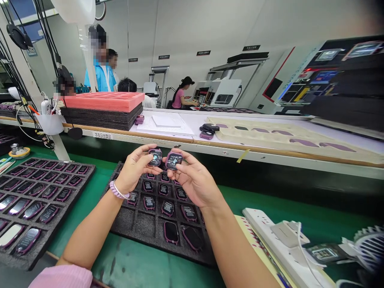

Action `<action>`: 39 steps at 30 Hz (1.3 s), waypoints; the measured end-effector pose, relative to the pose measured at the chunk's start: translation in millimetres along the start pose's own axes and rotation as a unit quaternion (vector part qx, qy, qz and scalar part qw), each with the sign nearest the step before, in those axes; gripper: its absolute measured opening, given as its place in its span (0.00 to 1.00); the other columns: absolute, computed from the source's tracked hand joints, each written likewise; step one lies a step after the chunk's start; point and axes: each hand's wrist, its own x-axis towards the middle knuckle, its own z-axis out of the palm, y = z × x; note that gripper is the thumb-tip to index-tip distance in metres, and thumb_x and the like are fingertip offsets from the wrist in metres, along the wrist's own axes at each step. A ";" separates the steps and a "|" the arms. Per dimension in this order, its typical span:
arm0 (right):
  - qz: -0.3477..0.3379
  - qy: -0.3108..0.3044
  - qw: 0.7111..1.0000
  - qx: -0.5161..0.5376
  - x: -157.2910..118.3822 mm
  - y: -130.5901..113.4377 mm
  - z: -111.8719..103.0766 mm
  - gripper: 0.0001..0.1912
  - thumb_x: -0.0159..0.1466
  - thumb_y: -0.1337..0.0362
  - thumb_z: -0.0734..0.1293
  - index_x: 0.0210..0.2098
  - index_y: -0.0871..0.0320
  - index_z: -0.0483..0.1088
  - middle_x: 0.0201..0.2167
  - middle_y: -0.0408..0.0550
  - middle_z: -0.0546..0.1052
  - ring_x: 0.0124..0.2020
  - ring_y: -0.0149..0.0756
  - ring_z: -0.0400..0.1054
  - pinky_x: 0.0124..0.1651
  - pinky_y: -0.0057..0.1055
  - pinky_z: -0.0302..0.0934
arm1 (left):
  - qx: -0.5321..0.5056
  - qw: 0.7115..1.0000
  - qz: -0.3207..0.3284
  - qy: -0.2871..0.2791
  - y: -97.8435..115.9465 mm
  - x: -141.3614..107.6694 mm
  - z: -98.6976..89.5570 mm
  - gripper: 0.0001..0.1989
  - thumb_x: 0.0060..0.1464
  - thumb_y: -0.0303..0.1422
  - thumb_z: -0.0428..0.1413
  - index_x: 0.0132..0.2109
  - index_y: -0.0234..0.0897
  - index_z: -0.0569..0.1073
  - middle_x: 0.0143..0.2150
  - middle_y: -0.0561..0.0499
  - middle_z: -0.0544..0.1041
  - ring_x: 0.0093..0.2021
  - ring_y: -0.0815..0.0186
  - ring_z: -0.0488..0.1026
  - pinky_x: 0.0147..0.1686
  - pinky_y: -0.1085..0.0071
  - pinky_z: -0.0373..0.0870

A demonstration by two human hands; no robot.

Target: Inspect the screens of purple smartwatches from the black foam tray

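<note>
Side by side above a black foam tray point(144, 226), two smartwatch bodies with lit screens are held up, one in each hand. My left hand point(135, 167) is closed on the left smartwatch point(155, 158), its thumb at the screen's edge. In my right hand point(192, 176) the fingers grip the right smartwatch point(174, 161), thumb near its lower corner. Purple-framed watches lie in many compartments of the tray below, several showing text on their screens. Two nearer ones, including a dark-screened watch point(171, 232), show no text. My right forearm hides part of the tray's right side.
At left, another foam tray point(87, 176) holds watches. A white power strip point(267, 232) with plugs lies at right, beside a small fan point(370, 244). Above the bench runs a shelf edge point(210, 148), carrying stacked foam point(102, 114), papers and watches. Co-workers are farther back.
</note>
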 end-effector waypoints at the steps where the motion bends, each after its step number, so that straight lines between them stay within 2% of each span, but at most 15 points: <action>1: -0.002 0.002 1.000 -0.004 -0.1 0.5 0.4 0.25 0.54 0.63 0.76 0.50 0.54 0.70 0.41 0.48 0.77 0.29 0.33 0.69 0.33 0.31 0.62 | 0.009 1.000 0.002 -0.001 0.1 -0.4 0.3 0.23 0.52 0.36 0.60 0.54 0.35 0.70 0.41 0.48 0.77 0.29 0.67 0.79 0.33 0.73 0.79; 8: -0.018 0.005 1.000 -0.011 0.4 4.5 2.3 0.24 0.54 0.64 0.76 0.50 0.55 0.72 0.35 0.44 0.75 0.27 0.32 0.68 0.31 0.29 0.62 | 0.041 0.999 0.000 -0.007 1.1 -1.5 2.8 0.19 0.49 0.29 0.56 0.49 0.35 0.70 0.40 0.49 0.78 0.28 0.68 0.79 0.31 0.75 0.79; 16: -0.029 0.008 0.999 -0.014 -0.3 5.9 3.0 0.22 0.56 0.62 0.77 0.49 0.55 0.72 0.33 0.43 0.75 0.26 0.31 0.67 0.31 0.29 0.63 | 0.048 0.999 0.000 -0.013 3.5 -2.5 4.4 0.18 0.48 0.28 0.56 0.48 0.35 0.70 0.41 0.49 0.77 0.28 0.68 0.79 0.30 0.75 0.79; 24: -0.046 -0.001 0.999 -0.028 -0.5 5.1 2.6 0.23 0.54 0.67 0.74 0.50 0.55 0.72 0.30 0.41 0.75 0.27 0.30 0.68 0.31 0.26 0.64 | 0.044 0.999 0.011 -0.022 2.4 -2.8 4.6 0.19 0.45 0.25 0.55 0.48 0.35 0.70 0.42 0.50 0.76 0.28 0.68 0.80 0.31 0.77 0.79; 35: -0.057 -0.007 0.997 -0.047 -1.9 4.4 3.8 0.23 0.54 0.69 0.72 0.50 0.55 0.71 0.31 0.41 0.75 0.27 0.28 0.68 0.31 0.25 0.63 | 0.050 0.998 0.025 -0.026 -0.3 -2.6 4.1 0.16 0.49 0.29 0.58 0.48 0.35 0.69 0.42 0.51 0.75 0.28 0.68 0.79 0.30 0.78 0.79; 39: -0.060 -0.007 0.997 -0.053 -1.9 5.2 3.8 0.23 0.55 0.68 0.72 0.51 0.55 0.71 0.31 0.40 0.75 0.27 0.28 0.68 0.32 0.25 0.63 | 0.045 0.999 0.020 -0.024 1.1 -2.6 3.9 0.17 0.47 0.27 0.57 0.47 0.35 0.70 0.41 0.51 0.75 0.28 0.68 0.80 0.30 0.78 0.79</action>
